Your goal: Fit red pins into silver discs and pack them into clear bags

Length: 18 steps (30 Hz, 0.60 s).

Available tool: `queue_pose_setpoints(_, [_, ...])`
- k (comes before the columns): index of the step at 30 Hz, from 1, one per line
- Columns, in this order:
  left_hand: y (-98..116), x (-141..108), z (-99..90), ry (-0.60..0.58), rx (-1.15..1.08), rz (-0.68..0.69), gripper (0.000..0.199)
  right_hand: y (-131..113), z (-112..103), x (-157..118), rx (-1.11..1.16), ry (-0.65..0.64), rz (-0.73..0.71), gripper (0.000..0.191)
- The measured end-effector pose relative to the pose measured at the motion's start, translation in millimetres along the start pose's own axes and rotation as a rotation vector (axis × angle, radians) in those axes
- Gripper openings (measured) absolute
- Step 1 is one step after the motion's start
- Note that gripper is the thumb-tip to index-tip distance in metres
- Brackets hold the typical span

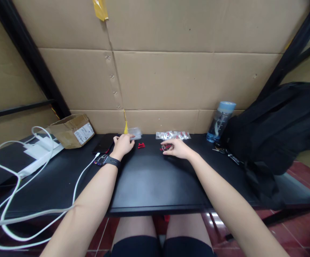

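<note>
Near the back of the black table, my left hand (123,144) rests with its fingers apart beside a clear plastic case (135,132); whether its fingertips touch the case is hard to tell. To the right of that hand lies a small red piece (141,145). My right hand (176,148) is curled, its thumb and index finger closed around a small red and dark item (164,147). Behind the right hand, against the cardboard wall, lies a clear plastic packet (173,135) with small red bits in it.
On the left are a black phone (104,143), an open cardboard box (74,131), and a white power strip (38,155) with looping white cables (76,191). A blue-capped water bottle (220,122), keys (220,149) and a black backpack (280,125) stand or lie at the right.
</note>
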<state>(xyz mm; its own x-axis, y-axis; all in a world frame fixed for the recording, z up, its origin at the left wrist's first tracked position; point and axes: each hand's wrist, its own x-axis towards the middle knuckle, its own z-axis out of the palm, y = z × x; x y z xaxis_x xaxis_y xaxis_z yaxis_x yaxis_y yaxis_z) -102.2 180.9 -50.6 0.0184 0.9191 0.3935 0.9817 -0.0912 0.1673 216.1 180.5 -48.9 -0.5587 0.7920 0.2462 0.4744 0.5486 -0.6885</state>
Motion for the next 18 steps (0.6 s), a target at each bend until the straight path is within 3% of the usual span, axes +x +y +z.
queue_pose_setpoints(5, [15, -6, -18.0, 0.115, -0.003, 0.102, 0.041, -11, -5, -3, -0.143, -0.035, -0.043, 0.047])
queue_pose_setpoints(8, [33, -11, -28.5, 0.109, -0.042, 0.205, 0.042, -11, -8, -3, -0.188, -0.013, -0.062, 0.046])
queue_pose_setpoints(10, [48, -16, -31.3, 0.053, -0.092, 0.317, 0.040, -8, -11, -3, -0.206, 0.041, -0.088, 0.043])
queue_pose_setpoints(14, [73, -25, -26.0, -0.175, -0.227, 0.591, 0.031, -3, -21, -4, -0.249, 0.204, -0.114, 0.042])
queue_pose_setpoints(18, [88, -33, -15.7, -0.323, -0.295, 0.685, 0.033, -4, -30, -6, -0.271, 0.260, -0.081, 0.042])
